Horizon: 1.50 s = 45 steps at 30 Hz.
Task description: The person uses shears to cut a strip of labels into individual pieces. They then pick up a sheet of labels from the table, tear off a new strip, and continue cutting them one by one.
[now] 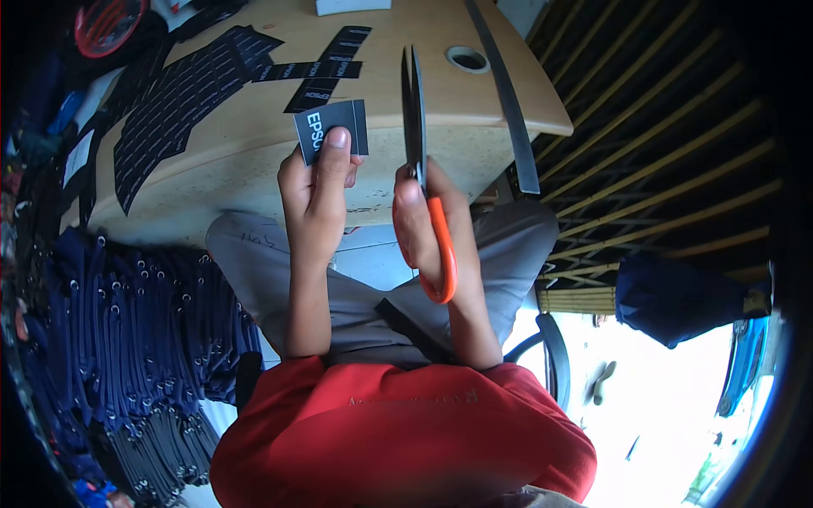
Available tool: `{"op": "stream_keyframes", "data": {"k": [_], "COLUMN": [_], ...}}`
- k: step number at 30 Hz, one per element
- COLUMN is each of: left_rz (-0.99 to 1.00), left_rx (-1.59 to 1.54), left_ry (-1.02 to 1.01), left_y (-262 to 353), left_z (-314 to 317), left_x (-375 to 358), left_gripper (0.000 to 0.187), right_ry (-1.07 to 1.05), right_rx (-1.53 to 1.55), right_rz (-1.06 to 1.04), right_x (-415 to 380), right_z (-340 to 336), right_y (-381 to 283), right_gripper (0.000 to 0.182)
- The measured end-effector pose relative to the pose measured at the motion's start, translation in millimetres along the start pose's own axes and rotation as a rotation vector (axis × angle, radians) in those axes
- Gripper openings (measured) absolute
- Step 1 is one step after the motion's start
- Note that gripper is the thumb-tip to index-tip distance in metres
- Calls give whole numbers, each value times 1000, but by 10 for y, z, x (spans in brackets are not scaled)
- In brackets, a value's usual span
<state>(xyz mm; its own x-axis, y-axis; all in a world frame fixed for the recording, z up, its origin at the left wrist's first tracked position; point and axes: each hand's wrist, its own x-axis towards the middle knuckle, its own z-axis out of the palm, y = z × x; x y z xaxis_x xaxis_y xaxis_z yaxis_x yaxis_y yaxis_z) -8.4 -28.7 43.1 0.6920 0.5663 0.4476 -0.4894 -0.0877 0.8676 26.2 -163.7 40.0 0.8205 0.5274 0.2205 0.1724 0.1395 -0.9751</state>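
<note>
Above lap (pixel 356 309), left hand (pixel 315 188) pinches black label (pixel 334 116); right of it, right hand (pixel 417 222) clamped round scissors (pixel 414 140), blades (pixel 412 93) nearly together, apart from label; trimming seems in hand; next snip likely calls for label edge between opened blades; beyond grip, table (pixel 389 103) with label strips (pixel 316 72); straps (pixel 127 322) left, folding gate (pixel 665 148) right.

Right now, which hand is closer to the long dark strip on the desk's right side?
Right. The right hand, with the scissors, is left of the strip's lower end; the left hand, with the black label, is farther left.
</note>
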Motion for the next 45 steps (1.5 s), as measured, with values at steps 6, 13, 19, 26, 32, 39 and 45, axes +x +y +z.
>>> {"op": "stream_keyframes", "data": {"k": [6, 13, 19, 26, 32, 39, 45], "left_rz": [180, 378, 454, 439, 422, 467, 276], "left_rx": [157, 413, 441, 501, 443, 427, 284], "left_ry": [180, 121, 180, 168, 145, 83, 10], "left_y": [74, -26, -42, 1, -4, -6, 46], "left_z": [15, 3, 49, 39, 46, 40, 36], "left_x": [8, -5, 9, -27, -15, -19, -24], "left_gripper": [29, 27, 27, 27, 30, 30, 31], "right_ry": [-202, -245, -285, -285, -274, -249, -264], "right_rx": [-96, -87, -81, -90, -109, -71, -61], "right_rz": [-126, -146, -129, -90, -73, -53, -51], "right_x": [-14, -60, -92, -88, -82, -87, -80], "right_z": [132, 148, 132, 167, 174, 168, 144], "right_y": [76, 18, -28, -12, -27, 3, -51], "right_gripper": [67, 64, 62, 61, 62, 62, 56]}}
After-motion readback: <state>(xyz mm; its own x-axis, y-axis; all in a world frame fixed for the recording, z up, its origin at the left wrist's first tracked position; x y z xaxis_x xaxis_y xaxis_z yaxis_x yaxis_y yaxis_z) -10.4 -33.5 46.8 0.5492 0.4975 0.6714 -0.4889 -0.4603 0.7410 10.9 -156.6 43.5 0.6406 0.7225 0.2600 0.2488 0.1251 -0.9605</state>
